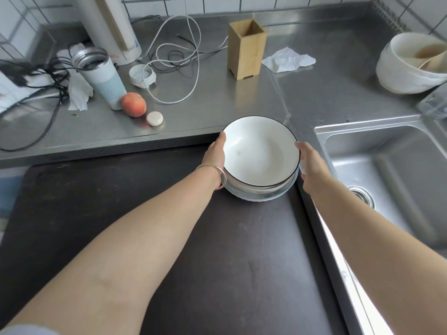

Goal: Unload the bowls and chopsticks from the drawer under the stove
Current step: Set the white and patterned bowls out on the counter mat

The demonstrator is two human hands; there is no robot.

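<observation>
Stack of glazed white bowls [260,151], round, thin black rim, held over dark matte stovetop [169,238]

Left hand [216,153] fingers clamp the stack's left rim; right hand [312,163] fingers wrap its right side, a pale blue-rimmed bowl lowest. Beyond the fingertips: square bamboo holder [246,50] on brushed steel counter [193,112]. No legible writing

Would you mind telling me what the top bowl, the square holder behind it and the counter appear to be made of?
Top bowl: probably glazed ceramic, glossy white with a thin dark rim line. Square holder: looks like bamboo or light wood, matte, with visible grain and joined panels. Counter: stainless steel by its look, brushed grey with soft reflections.
</observation>
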